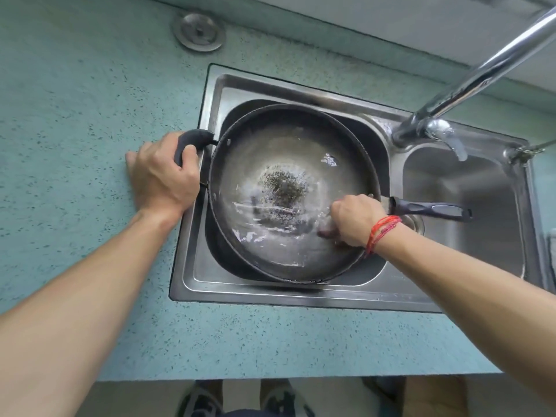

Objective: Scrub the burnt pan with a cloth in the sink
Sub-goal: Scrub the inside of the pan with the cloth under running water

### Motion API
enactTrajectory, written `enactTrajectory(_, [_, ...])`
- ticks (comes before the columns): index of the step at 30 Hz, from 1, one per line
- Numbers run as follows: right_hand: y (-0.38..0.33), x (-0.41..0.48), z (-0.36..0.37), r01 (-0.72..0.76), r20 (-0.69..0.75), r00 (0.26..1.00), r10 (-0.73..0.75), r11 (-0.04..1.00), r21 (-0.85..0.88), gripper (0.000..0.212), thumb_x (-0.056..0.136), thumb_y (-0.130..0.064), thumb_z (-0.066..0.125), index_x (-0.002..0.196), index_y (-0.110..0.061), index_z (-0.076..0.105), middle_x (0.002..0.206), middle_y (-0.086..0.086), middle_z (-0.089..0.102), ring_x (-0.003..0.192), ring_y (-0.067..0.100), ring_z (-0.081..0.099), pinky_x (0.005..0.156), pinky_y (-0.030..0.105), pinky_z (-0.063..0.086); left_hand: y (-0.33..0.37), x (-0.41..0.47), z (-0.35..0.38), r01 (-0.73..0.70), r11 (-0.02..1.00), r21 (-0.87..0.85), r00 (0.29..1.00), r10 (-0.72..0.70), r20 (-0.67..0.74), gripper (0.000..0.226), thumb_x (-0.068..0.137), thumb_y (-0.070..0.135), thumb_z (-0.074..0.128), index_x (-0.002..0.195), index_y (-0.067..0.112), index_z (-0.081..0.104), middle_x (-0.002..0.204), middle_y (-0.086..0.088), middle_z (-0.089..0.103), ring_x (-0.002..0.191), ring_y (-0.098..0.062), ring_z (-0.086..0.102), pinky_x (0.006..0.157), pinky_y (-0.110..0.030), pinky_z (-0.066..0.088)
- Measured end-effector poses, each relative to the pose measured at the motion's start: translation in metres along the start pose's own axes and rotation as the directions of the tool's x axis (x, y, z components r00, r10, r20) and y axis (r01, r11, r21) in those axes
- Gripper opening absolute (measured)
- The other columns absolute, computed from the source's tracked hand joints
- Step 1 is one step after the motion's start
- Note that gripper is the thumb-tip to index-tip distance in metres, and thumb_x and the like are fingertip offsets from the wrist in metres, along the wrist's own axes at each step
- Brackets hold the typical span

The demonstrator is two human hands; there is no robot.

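Left hand (162, 176) grips handle (192, 138) — right hand (355, 219) inside pan (285, 130).

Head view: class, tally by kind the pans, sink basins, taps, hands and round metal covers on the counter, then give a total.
pan: 1
sink basins: 2 (left basin, right basin)
tap: 1
hands: 2 (left hand, right hand)
round metal cover: 1
Total: 7

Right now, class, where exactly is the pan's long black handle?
In the head view, the long black handle juts from the right rim of the pan, just beyond the right hand, reaching over the right basin.
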State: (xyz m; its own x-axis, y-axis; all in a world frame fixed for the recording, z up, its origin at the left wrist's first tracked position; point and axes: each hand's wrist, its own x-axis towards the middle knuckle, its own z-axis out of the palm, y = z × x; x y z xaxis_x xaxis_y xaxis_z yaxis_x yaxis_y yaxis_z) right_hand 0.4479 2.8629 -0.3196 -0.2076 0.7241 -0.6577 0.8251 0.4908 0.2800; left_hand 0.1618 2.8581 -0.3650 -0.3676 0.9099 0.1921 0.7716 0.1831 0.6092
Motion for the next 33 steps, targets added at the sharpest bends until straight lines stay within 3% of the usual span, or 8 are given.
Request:
enactTrajectory(6, [-0.030,-0.013,-0.001,0.164,0.198,0.955,-0.220,0.950,0.265,0.008,0.088,-0.029,0.059,0.091,-0.024,0.063,0.089,0.002,0.064,0.083,0.024,0.061,0.069,0.025,0.046,-0.002,0.000,0.001,-0.005,1.000,0.016,1.000,0.005,-0.006,0.029,0.095,0.027,0.043,0.099,0.014,0.068,0.076,-0.008,0.065,0.070,-0.024,0.045,0.078,-0.035,0.027])
enactTrajectory(8, [-0.040,-0.013,-0.005,0.214,0.177,0.937,-0.300,0.896,0.388,0.018,0.086,-0.023,0.059,0.101,-0.027,0.069,0.091,-0.003,0.069,0.081,0.018,0.059,0.069,0.022,0.044,-0.003,0.001,0.002,-0.007,1.000,0.019,1.000,0.007,-0.002,0.030,0.095,0.028,0.042,0.100,0.014,0.068,0.076,-0.009,0.066,0.070,-0.025,0.046,0.079,-0.035,0.028])
enactTrajectory(12, [-0.066,-0.007,-0.012,0.299,-0.023,0.931,-0.364,0.727,0.619,0.017,0.085,-0.022,0.064,0.098,-0.031,0.070,0.079,-0.010,0.067,0.078,0.013,0.063,0.072,0.020,0.045,-0.003,0.001,0.001,-0.009,1.000,0.026,1.000,0.009,-0.004,0.031,0.095,0.029,0.041,0.100,0.014,0.068,0.076,-0.009,0.067,0.070,-0.024,0.046,0.078,-0.036,0.028])
enactTrajectory(15, [-0.090,0.005,-0.014,0.337,-0.236,0.939,-0.252,0.516,0.788,0.004,0.088,-0.029,0.068,0.090,-0.033,0.068,0.075,-0.010,0.070,0.065,0.002,0.063,0.066,0.011,0.045,-0.001,0.001,0.001,-0.021,1.000,0.019,1.000,0.021,-0.011,0.028,0.095,0.026,0.044,0.101,0.014,0.069,0.077,-0.009,0.067,0.070,-0.022,0.044,0.077,-0.034,0.026])
enactTrajectory(17, [-0.108,0.018,-0.014,0.399,-0.401,0.911,-0.094,0.435,0.807,0.005,0.090,-0.029,0.068,0.091,-0.026,0.070,0.074,-0.006,0.067,0.064,0.009,0.060,0.064,0.020,0.046,-0.001,0.001,0.002,-0.031,0.999,0.022,0.999,0.031,-0.021,0.026,0.095,0.024,0.046,0.100,0.014,0.069,0.077,-0.010,0.067,0.070,-0.021,0.043,0.076,-0.035,0.026])
enactTrajectory(22, [-0.125,0.066,-0.022,0.416,-0.552,0.795,0.250,0.436,0.798,0.021,0.088,-0.026,0.069,0.104,-0.013,0.072,0.086,0.008,0.065,0.075,0.022,0.060,0.071,0.037,0.050,-0.006,0.002,0.005,-0.037,0.999,0.018,0.999,0.038,-0.026,0.026,0.093,0.024,0.045,0.101,0.014,0.069,0.079,-0.012,0.069,0.072,-0.027,0.050,0.077,-0.038,0.029])
enactTrajectory(26, [-0.103,0.102,-0.037,0.379,-0.543,0.744,0.389,0.424,0.823,0.018,0.085,-0.031,0.072,0.095,-0.016,0.069,0.084,0.002,0.062,0.073,0.016,0.058,0.067,0.029,0.048,-0.006,0.002,0.005,-0.031,0.999,0.020,0.999,0.032,-0.025,0.029,0.093,0.028,0.044,0.103,0.016,0.069,0.081,-0.010,0.070,0.072,-0.023,0.047,0.076,-0.034,0.026])
enactTrajectory(33, [-0.021,0.121,-0.030,0.124,-0.547,0.729,0.412,0.706,0.697,0.027,0.084,-0.030,0.068,0.108,-0.019,0.070,0.110,0.007,0.065,0.094,0.030,0.062,0.081,0.037,0.050,-0.003,0.002,0.003,-0.029,0.999,0.012,0.999,0.030,-0.022,0.028,0.092,0.026,0.046,0.101,0.014,0.070,0.078,-0.010,0.069,0.071,-0.020,0.044,0.076,-0.033,0.025])
